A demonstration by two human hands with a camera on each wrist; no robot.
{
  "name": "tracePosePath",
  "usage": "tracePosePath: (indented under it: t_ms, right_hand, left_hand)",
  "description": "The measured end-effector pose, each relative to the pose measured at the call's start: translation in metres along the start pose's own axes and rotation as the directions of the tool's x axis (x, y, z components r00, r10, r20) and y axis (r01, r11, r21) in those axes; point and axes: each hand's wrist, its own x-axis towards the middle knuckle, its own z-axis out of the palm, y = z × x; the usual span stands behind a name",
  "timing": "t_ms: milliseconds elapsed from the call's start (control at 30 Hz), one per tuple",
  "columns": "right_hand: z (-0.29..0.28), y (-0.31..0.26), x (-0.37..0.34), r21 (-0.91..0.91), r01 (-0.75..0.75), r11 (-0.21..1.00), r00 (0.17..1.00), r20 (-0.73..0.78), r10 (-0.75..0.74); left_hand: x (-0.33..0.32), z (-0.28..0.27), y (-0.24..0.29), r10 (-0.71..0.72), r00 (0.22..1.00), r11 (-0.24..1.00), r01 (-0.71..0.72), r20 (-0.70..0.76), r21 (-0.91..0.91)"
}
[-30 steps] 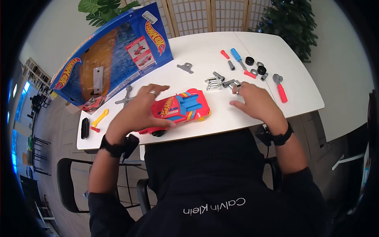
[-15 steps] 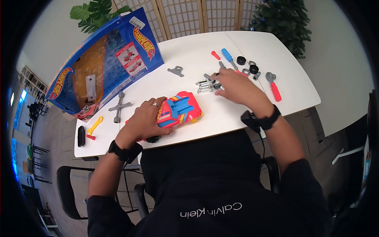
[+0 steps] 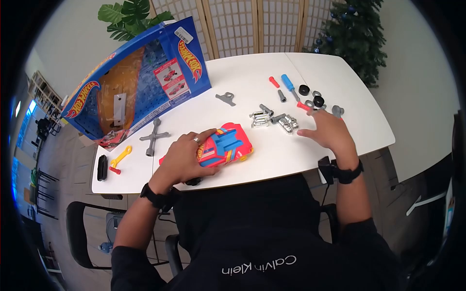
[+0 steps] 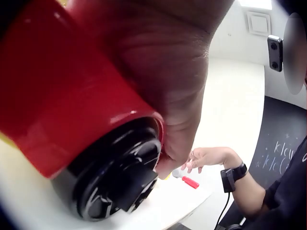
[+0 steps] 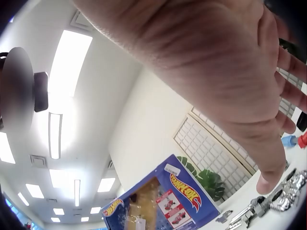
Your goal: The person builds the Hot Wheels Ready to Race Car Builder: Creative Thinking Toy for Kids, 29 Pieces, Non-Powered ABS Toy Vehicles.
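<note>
A red toy car (image 3: 224, 144) with blue and yellow parts lies on the white table, and the left hand (image 3: 183, 157) grips its rear part from above. In the left wrist view the car's red body (image 4: 72, 91) and a black wheel (image 4: 117, 175) fill the near side, beside the palm. The right hand (image 3: 332, 131) hovers right of the chrome engine pieces (image 3: 288, 123), fingers spread and nothing held. In the right wrist view its fingers extend above the chrome pieces (image 5: 291, 191). Grey bolts (image 3: 277, 118) lie among them.
A blue packaging box (image 3: 194, 63) stands at the back left. A grey cross wrench (image 3: 155, 137), yellow wrench (image 3: 121, 157) and black part (image 3: 102, 168) lie left. Back right are a blue screwdriver (image 3: 287, 82), black wheels (image 3: 318, 101) and a grey bracket (image 3: 226, 99).
The right hand reached left over the chrome pieces, then moved back right, away from them. The left hand has settled onto the car. Some chrome pieces now lie slightly apart.
</note>
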Motion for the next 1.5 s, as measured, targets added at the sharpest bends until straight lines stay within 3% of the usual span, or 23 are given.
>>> tracePosePath:
  t_ms: [100,200,233,267,400,533,733,867,933,967,1000,1067,1133,1200,1233,1300,1333,1400,1433,1467,1500]
  right_hand:
    - [-0.03,0.004,-0.019,0.06,-0.171,0.984,0.984,0.064,0.167]
    - [-0.039,0.025,-0.02,0.035,-0.21,0.977,0.978,0.01,0.21]
    - [-0.034,0.035,-0.016,0.022,-0.213,0.977,0.977,-0.028,0.213]
    - [-0.034,0.041,-0.017,0.021,-0.216,0.976,0.976,-0.032,0.216]
    - [-0.031,0.027,-0.011,0.119,-0.047,0.992,0.991,-0.12,0.061]
    - [-0.015,0.006,-0.016,0.166,0.07,0.984,0.993,-0.109,-0.052]
    - [-0.002,0.01,-0.022,0.135,-0.018,0.991,0.999,0.039,0.013]
    - [0.003,0.017,-0.024,0.11,-0.052,0.993,0.996,0.082,0.043]
    - [0.002,0.024,-0.028,0.077,-0.1,0.992,0.994,0.044,0.097]
    - [0.001,0.029,-0.029,0.051,-0.136,0.989,0.991,0.004,0.135]
    - [0.001,0.038,-0.028,0.046,-0.153,0.987,0.988,0.004,0.153]
    - [-0.001,0.06,-0.02,0.04,-0.227,0.973,0.967,-0.11,0.23]
    - [-0.001,0.075,-0.007,0.012,-0.251,0.968,0.959,-0.137,0.25]
    - [-0.002,0.084,0.011,0.05,-0.075,0.996,0.965,-0.247,0.085]
    - [-0.001,0.083,0.024,0.052,-0.08,0.995,0.964,-0.25,0.09]
    - [0.002,0.078,0.052,0.023,0.16,0.987,0.951,-0.272,-0.148]
    - [0.007,0.085,0.066,0.024,0.156,0.988,0.95,-0.276,-0.143]
    - [0.016,0.096,0.094,-0.121,0.032,0.992,0.973,-0.223,-0.059]
    - [0.013,0.098,0.105,-0.124,0.039,0.992,0.972,-0.227,-0.067]
    - [0.011,0.098,0.114,-0.026,0.008,1.0,0.993,-0.118,-0.011]
    - [0.012,0.098,0.121,0.067,-0.032,0.997,0.999,0.001,0.032]
  left_hand:
    - [-0.002,-0.009,-0.014,0.042,0.996,0.94,-0.066,-0.078,-0.336]
    - [-0.013,-0.021,-0.025,0.122,0.967,0.891,-0.205,-0.222,-0.404]
    - [-0.022,-0.028,-0.014,-0.001,0.99,0.707,-0.101,-0.144,-0.7]
    - [-0.026,-0.028,-0.018,0.028,0.984,0.602,-0.157,-0.175,-0.783]
    - [-0.051,-0.027,-0.043,0.053,0.989,0.576,-0.146,-0.141,-0.804]
    - [-0.063,-0.023,-0.045,-0.045,0.995,0.411,-0.059,-0.085,-0.91]
    - [-0.07,-0.019,-0.055,-0.053,0.997,0.434,-0.023,-0.051,-0.901]
    - [-0.072,-0.018,-0.058,-0.112,0.994,0.327,0.033,-0.004,-0.945]
    - [-0.067,-0.029,-0.036,-0.155,0.987,0.425,0.022,-0.049,-0.905]
    - [-0.06,-0.022,-0.033,-0.115,0.975,0.473,-0.113,-0.189,-0.874]
    - [-0.056,-0.02,-0.032,-0.1,0.978,0.467,-0.116,-0.182,-0.877]
    - [-0.052,-0.02,-0.033,-0.037,0.967,0.714,-0.152,-0.253,-0.684]
    - [-0.048,-0.016,-0.035,-0.029,0.967,0.741,-0.149,-0.252,-0.654]
    - [-0.046,-0.017,-0.031,-0.044,0.973,0.743,-0.119,-0.225,-0.659]
    - [-0.045,-0.017,-0.029,-0.038,0.974,0.744,-0.122,-0.224,-0.657]
    - [-0.044,-0.016,-0.026,-0.043,0.972,0.618,-0.156,-0.232,-0.77]
    - [-0.045,-0.017,-0.026,-0.037,0.972,0.619,-0.161,-0.233,-0.769]
    - [-0.05,-0.022,-0.032,-0.119,0.992,0.386,0.005,-0.044,-0.922]
    - [-0.049,-0.02,-0.033,-0.057,0.995,0.361,-0.058,-0.084,-0.931]
    - [-0.051,-0.019,-0.033,-0.065,0.994,0.361,-0.062,-0.091,-0.931]
    - [-0.053,-0.018,-0.031,-0.032,0.995,0.273,-0.08,-0.093,-0.959]
